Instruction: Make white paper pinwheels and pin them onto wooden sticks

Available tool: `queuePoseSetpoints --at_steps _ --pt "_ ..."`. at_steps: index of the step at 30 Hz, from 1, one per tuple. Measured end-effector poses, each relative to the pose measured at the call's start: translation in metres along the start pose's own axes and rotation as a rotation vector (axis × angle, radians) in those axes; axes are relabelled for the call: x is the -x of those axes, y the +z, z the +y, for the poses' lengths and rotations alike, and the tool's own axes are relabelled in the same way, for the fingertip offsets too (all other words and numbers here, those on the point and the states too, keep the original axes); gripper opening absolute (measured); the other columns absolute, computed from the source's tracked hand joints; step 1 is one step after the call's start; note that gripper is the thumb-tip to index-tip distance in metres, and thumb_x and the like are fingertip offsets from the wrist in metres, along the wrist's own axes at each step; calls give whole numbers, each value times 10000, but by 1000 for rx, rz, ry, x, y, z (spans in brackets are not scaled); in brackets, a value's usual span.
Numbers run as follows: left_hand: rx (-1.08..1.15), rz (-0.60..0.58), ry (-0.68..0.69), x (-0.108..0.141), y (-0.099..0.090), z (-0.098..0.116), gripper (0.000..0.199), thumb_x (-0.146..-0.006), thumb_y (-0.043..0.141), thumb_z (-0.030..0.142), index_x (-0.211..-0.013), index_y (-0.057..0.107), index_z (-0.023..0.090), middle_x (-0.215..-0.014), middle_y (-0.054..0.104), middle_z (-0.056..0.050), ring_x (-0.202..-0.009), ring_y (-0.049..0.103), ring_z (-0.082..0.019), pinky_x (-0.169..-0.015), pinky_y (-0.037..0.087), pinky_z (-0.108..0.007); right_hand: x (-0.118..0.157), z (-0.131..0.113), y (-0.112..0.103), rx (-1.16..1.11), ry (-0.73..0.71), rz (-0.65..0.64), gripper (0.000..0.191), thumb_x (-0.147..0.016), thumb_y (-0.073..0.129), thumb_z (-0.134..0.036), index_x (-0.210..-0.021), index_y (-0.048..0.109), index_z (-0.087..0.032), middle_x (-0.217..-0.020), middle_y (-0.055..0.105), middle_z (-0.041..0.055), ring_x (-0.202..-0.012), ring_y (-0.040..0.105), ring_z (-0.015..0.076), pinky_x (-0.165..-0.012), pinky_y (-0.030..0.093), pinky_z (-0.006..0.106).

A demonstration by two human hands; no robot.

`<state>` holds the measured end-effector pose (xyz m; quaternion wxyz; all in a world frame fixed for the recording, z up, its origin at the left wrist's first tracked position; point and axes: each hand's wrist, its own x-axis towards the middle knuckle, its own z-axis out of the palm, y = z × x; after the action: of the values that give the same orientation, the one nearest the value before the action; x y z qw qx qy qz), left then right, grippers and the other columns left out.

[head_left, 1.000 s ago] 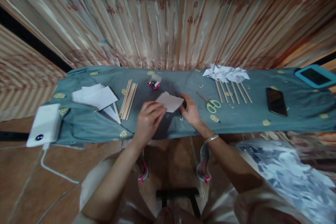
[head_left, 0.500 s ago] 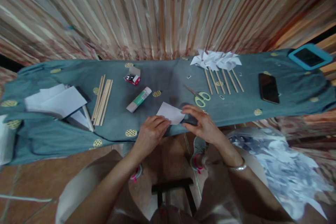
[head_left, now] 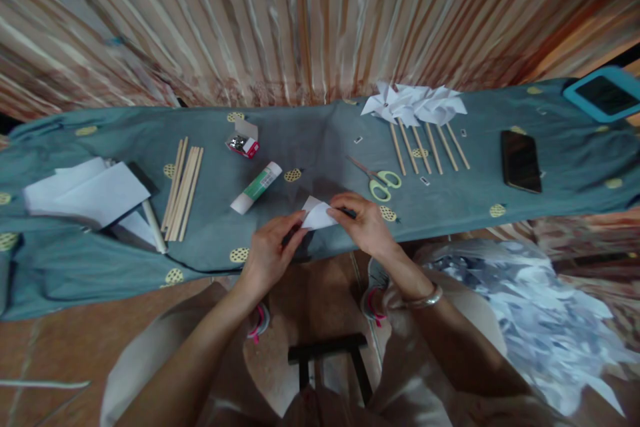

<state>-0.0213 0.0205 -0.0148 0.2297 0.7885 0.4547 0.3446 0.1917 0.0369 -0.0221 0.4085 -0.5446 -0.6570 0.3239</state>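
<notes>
Paper (head_left: 320, 218) now folded, hands (head_left: 267, 250) near cloth's (head_left: 320, 140) edge

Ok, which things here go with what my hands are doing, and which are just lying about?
Probably involved: paper held by your left hand and right hand, white sheets, wooden sticks, scissors, pinwheels, tube, open box.

Probably just lying about: phone, blue tablet.

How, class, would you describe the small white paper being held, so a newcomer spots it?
Find the long blue-green cloth-covered table, then the bare left hand and right hand at its near edge. Between them is the small white paper: both hands hold it, while the white paper pinwheels and larger white sheets lie unheld.
</notes>
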Motion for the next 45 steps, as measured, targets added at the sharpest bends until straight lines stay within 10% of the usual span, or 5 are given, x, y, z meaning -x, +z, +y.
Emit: queuePoseSetpoints --at_steps 11,26,45 --pt "-205 40 177 2 -3 2 266 -933 572 186 -1182 629 112 -1215 674 -158 -1133 627 -251 -948 547 -407 -5 -1 15 191 -58 69 87 -848 657 -210 -783 712 -227 -919 727 43 -917 667 207 -882 509 356" --pt "-463 -224 291 36 29 15 509 -953 464 175 -1433 393 21 -1517 423 -233 -1508 189 -326 -1173 312 -555 -5 -4 25 251 -29 158 125 -826 605 -170 -718 627 -229 -823 696 37 -844 643 211 -870 495 368" --pt "-445 -277 250 35 28 15 541 -954 460 198 -1462 365 40 -1527 410 -225 -1481 267 -350 -1168 308 -585 -6 -3 27 306 30 130 53 -834 577 -206 -827 622 -232 -936 689 62 -910 627 230 -872 509 375"
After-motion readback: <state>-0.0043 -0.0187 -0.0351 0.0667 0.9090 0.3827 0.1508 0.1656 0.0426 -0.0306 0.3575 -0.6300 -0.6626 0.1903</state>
